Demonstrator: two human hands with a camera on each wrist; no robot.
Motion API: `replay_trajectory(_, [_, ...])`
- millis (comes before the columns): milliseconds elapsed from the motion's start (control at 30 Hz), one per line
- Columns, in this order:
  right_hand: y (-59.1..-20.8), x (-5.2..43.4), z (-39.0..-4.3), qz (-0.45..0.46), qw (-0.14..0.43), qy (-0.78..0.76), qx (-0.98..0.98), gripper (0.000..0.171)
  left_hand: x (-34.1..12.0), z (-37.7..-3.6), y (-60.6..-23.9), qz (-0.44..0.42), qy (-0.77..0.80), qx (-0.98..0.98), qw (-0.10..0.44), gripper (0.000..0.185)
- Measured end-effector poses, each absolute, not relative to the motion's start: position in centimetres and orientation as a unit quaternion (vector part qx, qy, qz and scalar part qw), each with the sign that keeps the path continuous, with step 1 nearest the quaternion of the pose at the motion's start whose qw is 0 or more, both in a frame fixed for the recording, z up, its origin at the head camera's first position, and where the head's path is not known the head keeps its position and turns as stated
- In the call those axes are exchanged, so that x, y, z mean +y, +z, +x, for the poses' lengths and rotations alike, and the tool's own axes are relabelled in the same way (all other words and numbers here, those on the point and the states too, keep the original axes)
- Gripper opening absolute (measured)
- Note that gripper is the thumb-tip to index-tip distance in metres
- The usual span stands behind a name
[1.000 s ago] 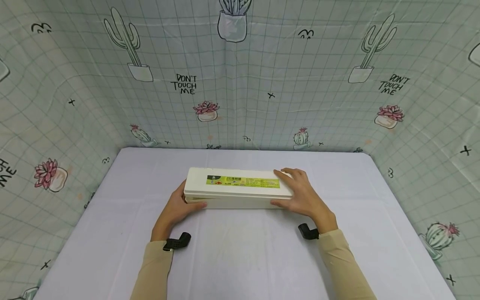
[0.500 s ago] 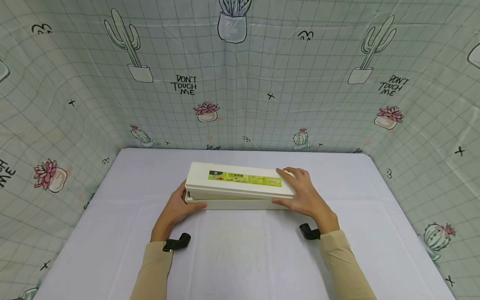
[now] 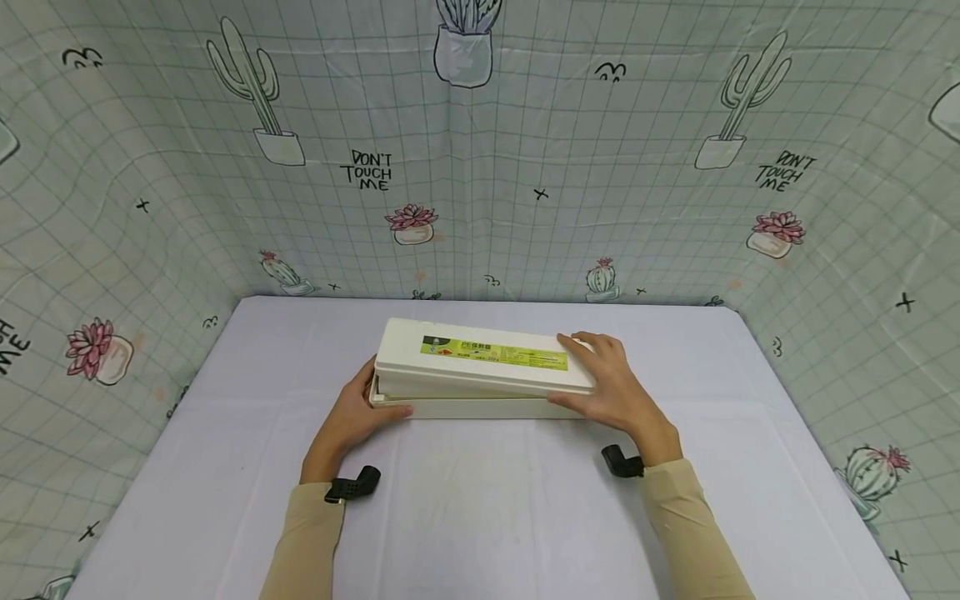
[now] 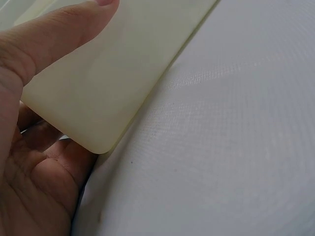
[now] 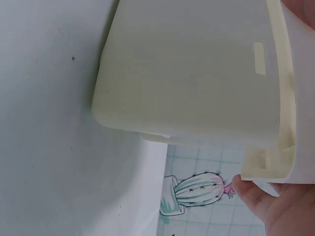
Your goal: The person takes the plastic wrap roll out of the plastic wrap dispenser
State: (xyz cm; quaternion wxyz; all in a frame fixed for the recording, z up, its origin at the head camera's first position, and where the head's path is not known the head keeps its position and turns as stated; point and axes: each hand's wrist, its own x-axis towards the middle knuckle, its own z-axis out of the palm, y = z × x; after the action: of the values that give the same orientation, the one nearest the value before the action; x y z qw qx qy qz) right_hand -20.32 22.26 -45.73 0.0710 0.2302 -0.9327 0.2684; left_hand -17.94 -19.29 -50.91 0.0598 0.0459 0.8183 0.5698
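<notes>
White box [image 3: 480, 409] sits on the white-covered table [image 3: 472, 508], lid [image 3: 465, 371] tipped up at the left end. The left hand [image 3: 352, 412] is curled round the box's left end, thumb along the front; the right hand [image 3: 618, 392] is half-closed, pinching the lid's right end.

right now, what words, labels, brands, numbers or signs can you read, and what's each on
"DON'T TOUCH ME": patterned cloth, twice in full
"ME": same cloth, left edge, rest cut off
"x": several on that cloth
"PE保鲜膜": label on white lid
Label's smaller print: too small to read
</notes>
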Motion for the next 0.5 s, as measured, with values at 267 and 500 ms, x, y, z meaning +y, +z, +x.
replay_trajectory(267, [-45.58,22.68,-20.51,0.23,0.081,0.268,-0.932,0.093,-19.23,-17.93,-50.77,0.05,0.571,0.818,0.056,0.109])
replay_trajectory(500, [-45.48,23.01,-20.62,0.23,0.08,0.273,-0.931,0.093,-19.11,-17.88,-50.75,0.048,0.569,0.819,0.054,0.109])
